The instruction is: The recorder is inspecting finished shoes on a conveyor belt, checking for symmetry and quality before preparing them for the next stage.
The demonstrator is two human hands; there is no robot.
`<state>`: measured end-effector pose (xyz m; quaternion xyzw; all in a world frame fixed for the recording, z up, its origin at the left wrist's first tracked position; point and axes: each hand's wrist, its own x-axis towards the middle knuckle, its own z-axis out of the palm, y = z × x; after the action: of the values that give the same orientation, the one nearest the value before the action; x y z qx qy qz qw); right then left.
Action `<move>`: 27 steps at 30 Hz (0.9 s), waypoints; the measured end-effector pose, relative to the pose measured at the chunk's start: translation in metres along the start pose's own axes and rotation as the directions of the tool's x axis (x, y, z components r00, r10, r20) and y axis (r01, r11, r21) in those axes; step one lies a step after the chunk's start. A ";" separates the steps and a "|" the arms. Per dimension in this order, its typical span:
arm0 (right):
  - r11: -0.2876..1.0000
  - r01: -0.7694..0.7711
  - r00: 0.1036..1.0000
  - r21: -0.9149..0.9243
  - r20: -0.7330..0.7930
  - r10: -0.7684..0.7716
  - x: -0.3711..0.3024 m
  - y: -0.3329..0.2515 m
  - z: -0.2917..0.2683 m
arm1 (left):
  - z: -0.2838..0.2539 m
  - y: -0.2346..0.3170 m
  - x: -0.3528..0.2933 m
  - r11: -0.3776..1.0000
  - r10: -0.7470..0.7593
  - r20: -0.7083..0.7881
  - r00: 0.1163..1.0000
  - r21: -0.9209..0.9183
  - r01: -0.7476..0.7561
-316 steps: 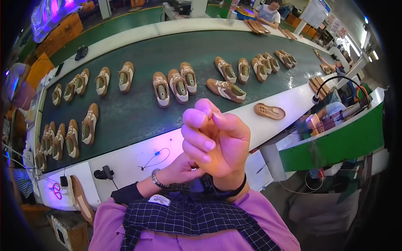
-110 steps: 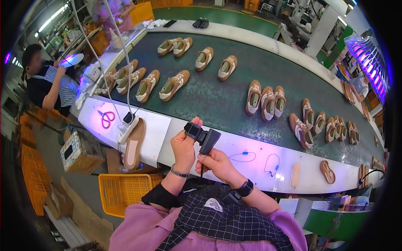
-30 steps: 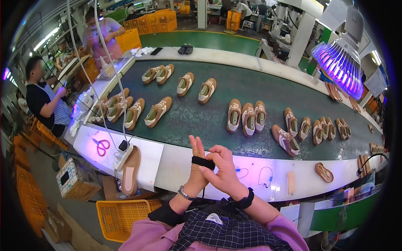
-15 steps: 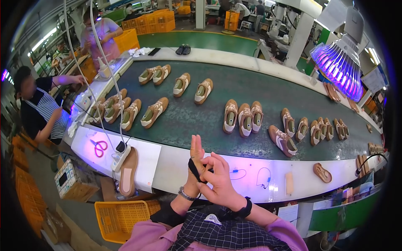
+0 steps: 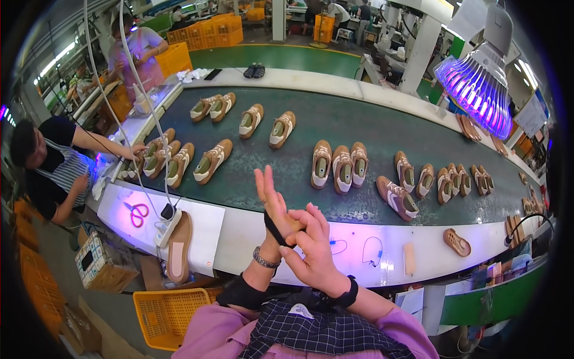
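My left hand [image 5: 276, 206] is raised above the near edge of the belt, palm turned right and fingers stretched out. A black band [image 5: 272, 227] runs across its palm near the thumb. My right hand [image 5: 312, 251] pinches this band between thumb and fingers and draws it out from the palm. Behind my hands, brown-and-white sneakers [image 5: 321, 167] stand in groups on the dark green conveyor belt [image 5: 263, 191]. A tan shoe sole [image 5: 178, 248] lies to the left on the white ledge, beside a white power strip [image 5: 166, 228].
Red-handled scissors [image 5: 139, 215] lie on the ledge at left. A single tan sole [image 5: 457, 242] and a beige strip [image 5: 409, 258] are at right. Below hangs a yellow crate [image 5: 170, 317]. A purple-lit lamp [image 5: 478, 96] hangs upper right. At far left stands a co-worker [image 5: 60, 161].
My left fingers have spread apart, with the band still pinched by my right hand. The co-worker at left has stretched an arm to the sneakers on the belt. The view has shifted slightly.
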<state>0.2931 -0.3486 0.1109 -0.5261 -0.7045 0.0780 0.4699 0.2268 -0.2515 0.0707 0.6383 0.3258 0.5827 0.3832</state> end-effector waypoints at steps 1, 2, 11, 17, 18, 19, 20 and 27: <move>1.000 -0.003 1.000 -0.018 -0.016 0.003 0.002 0.000 -0.002 | 0.001 0.001 0.004 1.000 -0.001 -0.001 1.000 0.001 0.001; 0.999 -0.007 0.999 -0.035 -0.032 0.006 0.004 -0.001 -0.005 | 0.002 0.001 0.008 0.983 0.127 0.018 0.992 0.130 -0.128; 0.998 0.032 0.992 -0.053 -0.117 -0.038 0.022 0.001 -0.026 | 0.015 0.007 0.037 0.895 0.190 0.306 0.933 0.337 -0.292; 0.998 0.048 0.993 -0.038 -0.108 -0.051 0.021 0.002 -0.025 | 0.041 0.022 0.032 0.914 0.181 0.289 0.940 0.304 -0.269; 0.996 0.063 0.996 -0.057 -0.065 -0.067 0.019 0.000 -0.021 | 0.046 0.024 0.026 0.855 0.182 0.282 0.942 0.428 -0.294; 0.994 0.080 0.996 -0.077 -0.022 -0.082 0.018 0.000 -0.020 | 0.051 0.025 0.024 0.779 0.186 0.276 0.943 0.543 -0.313; 0.994 0.077 0.997 -0.078 -0.022 -0.079 0.017 0.002 -0.020 | 0.052 0.024 0.023 0.781 0.185 0.278 0.942 0.541 -0.313; 0.994 0.024 1.000 -0.104 0.003 -0.024 0.020 0.004 -0.022 | 0.090 -0.003 0.003 0.866 0.440 -0.154 0.885 -0.187 -0.463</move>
<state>0.3122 -0.3390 0.1326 -0.5411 -0.7144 0.0361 0.4422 0.3164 -0.2575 0.0669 0.6188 0.1212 0.7216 0.2859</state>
